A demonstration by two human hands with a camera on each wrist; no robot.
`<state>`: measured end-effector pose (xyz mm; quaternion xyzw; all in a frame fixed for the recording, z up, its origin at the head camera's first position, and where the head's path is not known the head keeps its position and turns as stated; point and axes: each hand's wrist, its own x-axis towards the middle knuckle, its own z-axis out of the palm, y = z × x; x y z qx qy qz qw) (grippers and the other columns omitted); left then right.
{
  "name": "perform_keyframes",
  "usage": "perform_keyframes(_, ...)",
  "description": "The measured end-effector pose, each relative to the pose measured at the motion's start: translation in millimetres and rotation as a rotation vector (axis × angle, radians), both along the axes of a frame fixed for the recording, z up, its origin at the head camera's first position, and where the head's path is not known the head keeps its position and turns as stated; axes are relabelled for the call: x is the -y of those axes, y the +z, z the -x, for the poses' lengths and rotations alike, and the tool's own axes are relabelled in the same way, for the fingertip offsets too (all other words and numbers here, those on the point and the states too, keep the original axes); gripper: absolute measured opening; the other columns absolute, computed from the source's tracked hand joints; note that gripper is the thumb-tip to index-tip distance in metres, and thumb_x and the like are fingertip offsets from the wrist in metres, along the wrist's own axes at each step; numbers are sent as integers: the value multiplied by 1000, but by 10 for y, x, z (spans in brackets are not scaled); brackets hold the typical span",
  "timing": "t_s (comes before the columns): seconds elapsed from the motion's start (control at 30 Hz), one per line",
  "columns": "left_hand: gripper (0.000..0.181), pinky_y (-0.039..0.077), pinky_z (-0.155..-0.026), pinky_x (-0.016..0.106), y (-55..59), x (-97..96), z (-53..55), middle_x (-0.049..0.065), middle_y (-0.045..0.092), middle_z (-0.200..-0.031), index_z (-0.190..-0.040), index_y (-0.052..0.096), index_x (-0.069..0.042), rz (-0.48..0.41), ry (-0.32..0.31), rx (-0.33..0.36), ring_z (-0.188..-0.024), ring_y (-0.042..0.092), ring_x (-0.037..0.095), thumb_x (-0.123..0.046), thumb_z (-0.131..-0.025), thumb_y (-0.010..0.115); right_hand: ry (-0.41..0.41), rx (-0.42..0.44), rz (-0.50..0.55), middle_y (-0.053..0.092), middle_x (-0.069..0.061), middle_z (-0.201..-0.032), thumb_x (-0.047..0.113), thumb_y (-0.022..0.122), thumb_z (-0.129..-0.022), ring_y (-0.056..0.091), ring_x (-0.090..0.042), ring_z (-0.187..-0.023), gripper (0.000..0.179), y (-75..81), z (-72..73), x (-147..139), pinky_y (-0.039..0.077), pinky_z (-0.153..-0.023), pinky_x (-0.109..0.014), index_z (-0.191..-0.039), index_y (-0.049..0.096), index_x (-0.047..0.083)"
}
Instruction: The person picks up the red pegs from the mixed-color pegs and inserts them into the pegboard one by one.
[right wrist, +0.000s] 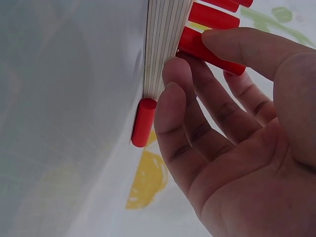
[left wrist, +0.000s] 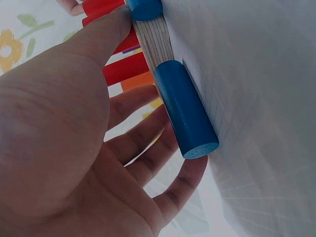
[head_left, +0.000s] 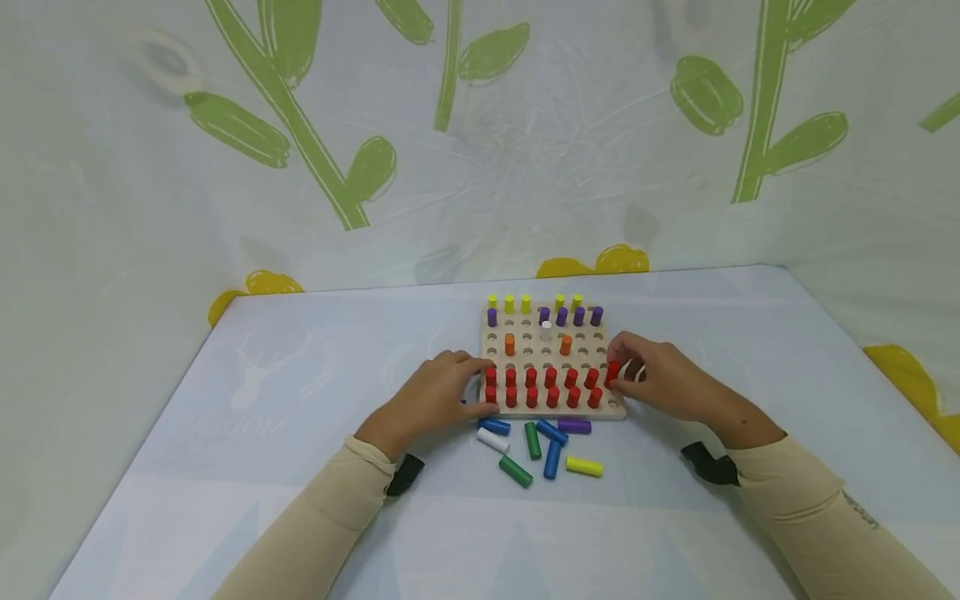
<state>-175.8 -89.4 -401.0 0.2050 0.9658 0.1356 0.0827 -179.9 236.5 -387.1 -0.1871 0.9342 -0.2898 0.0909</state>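
A wooden pegboard (head_left: 540,413) stands on the table with two rows of upright red pegs (head_left: 551,397) at its near side. At its left edge rests my left hand (head_left: 431,396), fingers loosely extended; its thumb and forefinger lie beside the end red pegs. Beside that hand, a blue peg (left wrist: 187,111) lies along the board's side in the left wrist view. My right hand (head_left: 667,379) pinches a red peg (head_left: 612,373) between thumb and fingers at the right end of the farther red row. The peg's lower end is hidden in the head view.
Yellow pegs (head_left: 509,304), purple pegs (head_left: 562,317), orange pegs (head_left: 566,345) and one white peg (head_left: 546,331) stand farther back. Loose green (head_left: 516,472), blue (head_left: 552,459), yellow (head_left: 584,467), white and purple pegs lie in front. Another red peg (right wrist: 144,122) lies near the board's right side.
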Motion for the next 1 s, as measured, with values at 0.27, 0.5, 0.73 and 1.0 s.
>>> perform_keyframes(0.27,71,48,-107,45,9,1,-4,7,59,-139,-143,56,-22,-2,-1,-7,-128,55,25,-56,-84,74,-5,-1,-4,67,-4,-101,9,74,-89,63,-17,-90,32,-11,-5,18,57,-73,-24,-115,56,8)
perform_keyframes(0.5,70,49,-106,45,7,3,-6,8,59,-139,-143,56,-22,-2,1,-8,-127,56,26,-55,-84,75,20,-10,-4,67,-3,-99,7,75,-88,63,-16,-89,31,-19,5,19,56,-72,-23,-113,56,8)
perform_keyframes(0.73,70,49,-107,45,8,1,-1,8,59,-139,-143,56,-22,-1,3,-10,-128,55,26,-55,-84,75,24,-16,-3,67,-3,-99,7,75,-88,63,-15,-88,30,-18,7,15,56,-72,-22,-112,57,9)
perform_keyframes(1.0,71,48,-108,45,7,5,3,7,59,-140,-143,55,-23,-10,7,14,-130,54,26,-56,-84,75,33,-13,11,66,-4,-99,6,74,-88,63,-15,-88,28,-8,1,14,57,-73,-22,-110,58,8)
